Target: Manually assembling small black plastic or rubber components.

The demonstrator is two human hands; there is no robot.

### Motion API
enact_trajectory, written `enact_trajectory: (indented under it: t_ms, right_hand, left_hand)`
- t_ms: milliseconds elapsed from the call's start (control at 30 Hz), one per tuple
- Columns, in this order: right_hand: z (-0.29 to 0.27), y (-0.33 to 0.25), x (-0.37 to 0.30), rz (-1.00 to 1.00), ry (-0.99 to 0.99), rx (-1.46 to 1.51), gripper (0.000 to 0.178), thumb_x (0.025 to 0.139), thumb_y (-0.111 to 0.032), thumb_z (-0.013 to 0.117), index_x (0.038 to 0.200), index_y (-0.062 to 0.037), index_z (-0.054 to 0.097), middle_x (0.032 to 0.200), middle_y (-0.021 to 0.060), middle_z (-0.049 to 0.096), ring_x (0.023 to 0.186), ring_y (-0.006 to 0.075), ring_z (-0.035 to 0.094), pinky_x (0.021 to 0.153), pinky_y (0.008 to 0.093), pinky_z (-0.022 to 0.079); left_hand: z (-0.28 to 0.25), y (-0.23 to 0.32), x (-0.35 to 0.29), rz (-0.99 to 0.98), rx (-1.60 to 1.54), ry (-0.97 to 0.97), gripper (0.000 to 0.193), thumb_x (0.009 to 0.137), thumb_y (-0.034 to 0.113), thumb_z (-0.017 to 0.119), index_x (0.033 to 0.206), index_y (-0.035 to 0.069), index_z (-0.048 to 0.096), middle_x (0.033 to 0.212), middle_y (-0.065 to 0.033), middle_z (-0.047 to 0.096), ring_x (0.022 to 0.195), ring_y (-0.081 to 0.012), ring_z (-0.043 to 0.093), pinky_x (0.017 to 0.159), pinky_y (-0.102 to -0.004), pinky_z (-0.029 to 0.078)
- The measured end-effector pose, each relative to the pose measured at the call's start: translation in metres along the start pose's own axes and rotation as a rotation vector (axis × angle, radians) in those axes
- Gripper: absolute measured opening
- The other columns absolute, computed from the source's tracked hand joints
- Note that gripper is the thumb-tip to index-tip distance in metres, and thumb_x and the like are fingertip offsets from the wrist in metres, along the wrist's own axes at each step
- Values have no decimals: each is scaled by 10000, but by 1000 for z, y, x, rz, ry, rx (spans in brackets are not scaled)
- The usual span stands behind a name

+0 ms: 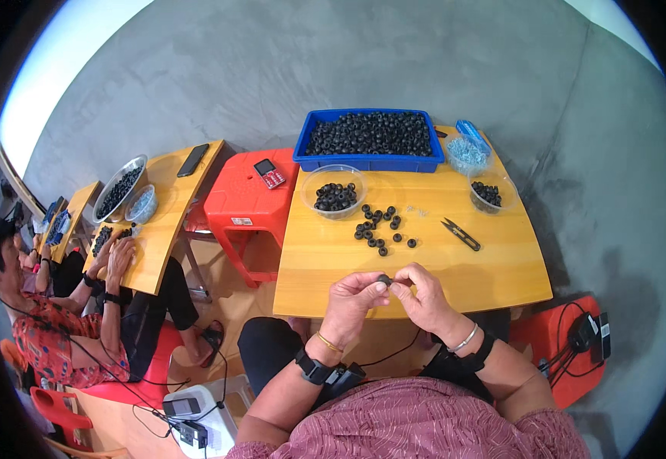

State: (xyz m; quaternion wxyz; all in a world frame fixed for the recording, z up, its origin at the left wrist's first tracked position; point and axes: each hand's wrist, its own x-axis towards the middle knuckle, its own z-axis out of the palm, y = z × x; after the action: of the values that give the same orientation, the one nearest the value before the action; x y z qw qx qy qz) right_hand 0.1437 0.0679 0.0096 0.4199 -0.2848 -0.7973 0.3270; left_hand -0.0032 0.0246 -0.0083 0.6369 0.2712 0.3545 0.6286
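Above the near edge of the wooden table (pixel 333 289), my left hand (pixel 354 304) pinches a small black round part (pixel 384 280), like a thick ring or bead. My right hand (pixel 422 300) is closed at the part's right side, thumb and index finger together; whatever sits between those fingertips is too small to make out. Beyond my hands lie several loose black parts (pixel 412 242) of the same kind. A few tiny clear pieces (pixel 422 213) rest beside them. To the right are dark thread snips (pixel 462 235), lying with their blades toward the upper left.
A blue tray (pixel 364 164) heaped with black parts stands at the back. Clear bowls hold black parts (pixel 336 197), (pixel 488 193) and pale blue bits (pixel 467 151). Leftward, a red stool (pixel 245 200) bears a phone (pixel 269 174). Another person (pixel 73 321) works at a separate table.
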Motion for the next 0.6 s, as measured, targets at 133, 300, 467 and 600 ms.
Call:
enact_trajectory:
  t_ms: [133,300,467,600]
  right_hand:
    - [-4,-2,4,-57,-29,-36,57,760,-2,526,789,2,476,721,141,482,659,288,493,591,337,407]
    - [-7,-3,9,-149,-77,-38,66,741,19,519,782,-4,473,708,135,459,662,291,477,594,340,399]
    - [-12,-8,12,-193,-133,-35,84,739,19,522,810,-9,487,719,127,467,674,284,484,603,330,405]
    - [-24,-4,9,-101,-171,52,191,731,-11,560,914,-18,506,753,126,494,704,281,505,631,321,419]
  left_hand:
    - [0,0,-4,45,70,-33,124,803,36,570,916,-10,591,804,-85,611,660,-129,581,594,-235,508]
    - [1,6,-8,8,178,-26,83,815,51,558,869,-7,584,760,-77,603,623,-126,570,534,-232,490]
    - [-2,8,-11,-130,-131,-122,100,841,113,535,823,19,565,706,-57,583,568,-116,539,496,-217,456]
    - [-1,10,-10,-122,-134,-140,113,841,130,536,816,24,564,702,-50,579,564,-113,535,499,-217,454]
